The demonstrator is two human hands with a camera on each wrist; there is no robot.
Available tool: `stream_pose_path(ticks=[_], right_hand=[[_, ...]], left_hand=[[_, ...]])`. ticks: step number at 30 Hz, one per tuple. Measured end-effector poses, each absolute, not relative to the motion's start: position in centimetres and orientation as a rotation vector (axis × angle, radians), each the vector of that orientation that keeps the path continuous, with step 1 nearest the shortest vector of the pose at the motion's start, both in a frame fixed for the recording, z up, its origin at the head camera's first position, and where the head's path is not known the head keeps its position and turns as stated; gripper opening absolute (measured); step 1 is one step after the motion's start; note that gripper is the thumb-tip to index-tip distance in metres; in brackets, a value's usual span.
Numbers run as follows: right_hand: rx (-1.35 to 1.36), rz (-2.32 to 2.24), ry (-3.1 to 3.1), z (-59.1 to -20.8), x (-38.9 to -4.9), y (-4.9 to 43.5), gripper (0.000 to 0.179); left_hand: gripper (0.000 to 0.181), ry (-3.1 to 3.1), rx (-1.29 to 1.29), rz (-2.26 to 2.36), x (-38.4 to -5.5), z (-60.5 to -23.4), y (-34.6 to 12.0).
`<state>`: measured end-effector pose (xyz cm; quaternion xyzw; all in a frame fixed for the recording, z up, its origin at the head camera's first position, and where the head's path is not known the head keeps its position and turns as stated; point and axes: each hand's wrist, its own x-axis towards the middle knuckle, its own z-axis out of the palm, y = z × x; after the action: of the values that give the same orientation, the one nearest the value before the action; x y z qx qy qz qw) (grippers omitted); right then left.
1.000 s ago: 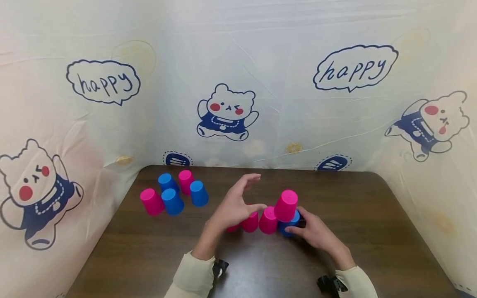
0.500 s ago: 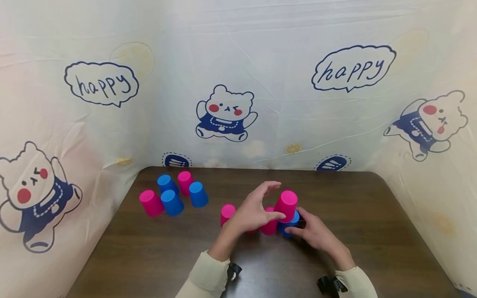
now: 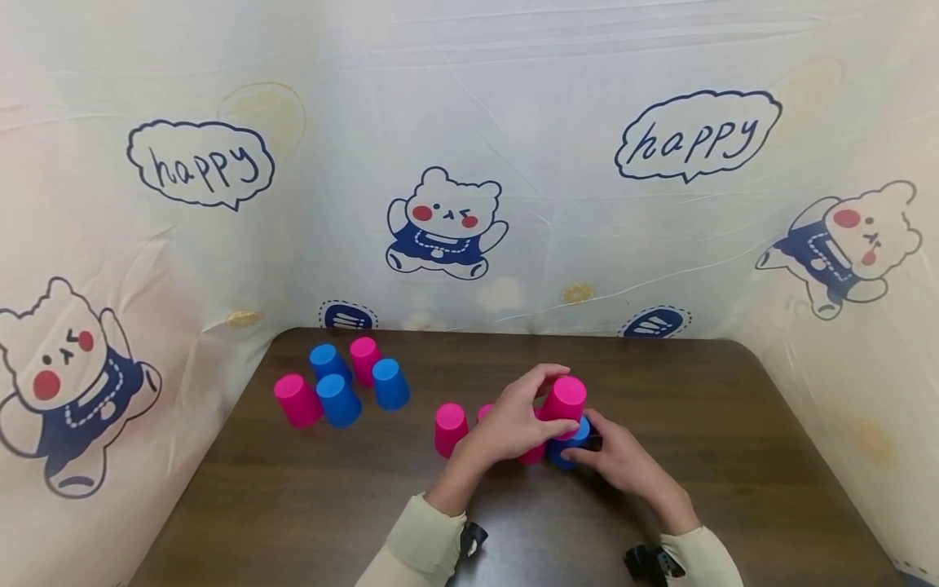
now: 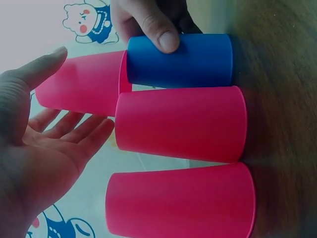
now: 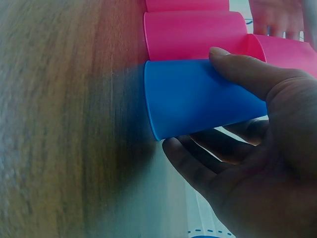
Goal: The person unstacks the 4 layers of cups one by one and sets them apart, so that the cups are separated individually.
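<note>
A pink cup (image 3: 566, 398) stands upside down on top of a row, straddling a blue cup (image 3: 562, 454) and the pink cup (image 4: 181, 124) beside it. Round the raised cup curves my left hand (image 3: 513, 417), its thumb in front and fingers behind. My right hand (image 3: 625, 458) grips the blue cup at the row's right end, thumb on one side, fingers on the other. Farther left in the row are another pink cup (image 4: 181, 201), mostly hidden by my left hand in the head view, and an end pink cup (image 3: 451, 430).
At the table's back left stands a group of upside-down cups: pink cups (image 3: 297, 401) and blue cups (image 3: 339, 401). The dark wooden table (image 3: 697, 391) is enclosed by a pale printed curtain (image 3: 557, 147) behind and at both sides.
My left hand has moved right, from over the left part of the row to round the raised pink cup. The end pink cup has come into view. My right hand has kept its place.
</note>
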<state>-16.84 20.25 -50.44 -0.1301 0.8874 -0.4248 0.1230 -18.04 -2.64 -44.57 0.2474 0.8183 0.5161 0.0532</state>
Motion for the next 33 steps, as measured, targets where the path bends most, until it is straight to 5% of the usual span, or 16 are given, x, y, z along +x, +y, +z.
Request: stream_pose_path(ticks=[33], right_hand=[[-0.336,-1.191,2.614,-50.6,-17.0,20.2,0.058]], left_hand=[[0.068,2.512,0.688,1.702,-17.4,-43.1,-5.4]])
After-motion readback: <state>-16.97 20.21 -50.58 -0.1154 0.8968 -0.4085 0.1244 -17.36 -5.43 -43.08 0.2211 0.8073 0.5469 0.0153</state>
